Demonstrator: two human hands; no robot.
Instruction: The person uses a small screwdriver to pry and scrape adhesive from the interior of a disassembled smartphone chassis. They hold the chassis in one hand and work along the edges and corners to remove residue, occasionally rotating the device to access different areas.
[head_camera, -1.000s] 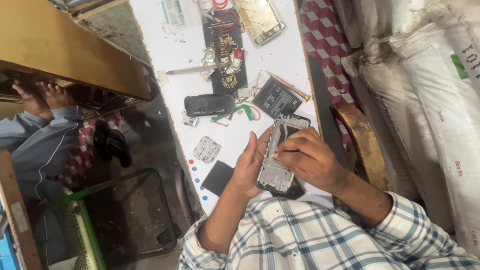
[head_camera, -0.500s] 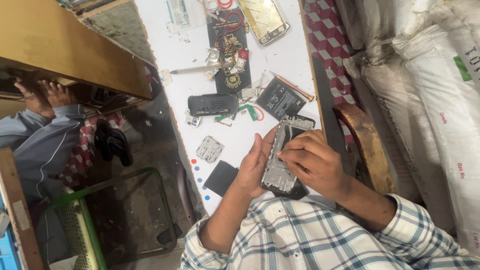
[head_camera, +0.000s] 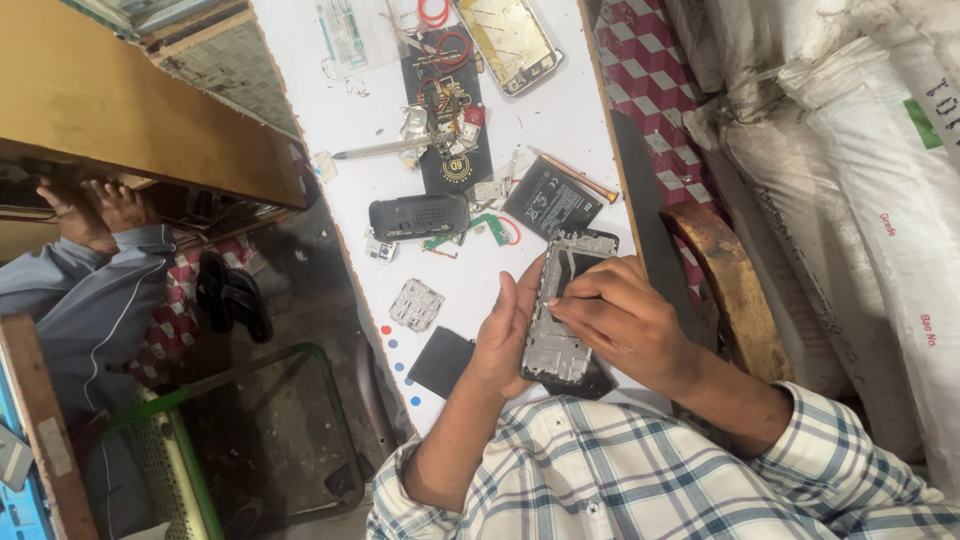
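An opened phone frame (head_camera: 556, 340), silver inside with a black rim, lies on the white table (head_camera: 360, 100) close to my body. My left hand (head_camera: 500, 335) grips its left edge and steadies it. My right hand (head_camera: 625, 325) rests over its right side, fingertips pinched against the upper part of the frame; whether they hold a small tool is hidden. Just beyond the frame lie a black battery (head_camera: 550, 198), a thin orange-handled tool (head_camera: 575, 176) and a black phone body (head_camera: 418, 215).
A small metal keypad plate (head_camera: 417, 304) and a black square piece (head_camera: 440, 360) lie left of my hands. Farther off are a black mat with loose parts (head_camera: 450, 150), a pen-like tool (head_camera: 385, 150) and a gold phone shell (head_camera: 510, 40). Another person's feet (head_camera: 85, 205) are at left, white sacks (head_camera: 850, 200) at right.
Both hands stay on the phone frame. My right fingers have shifted a little along its upper part, and the view has drifted slightly.
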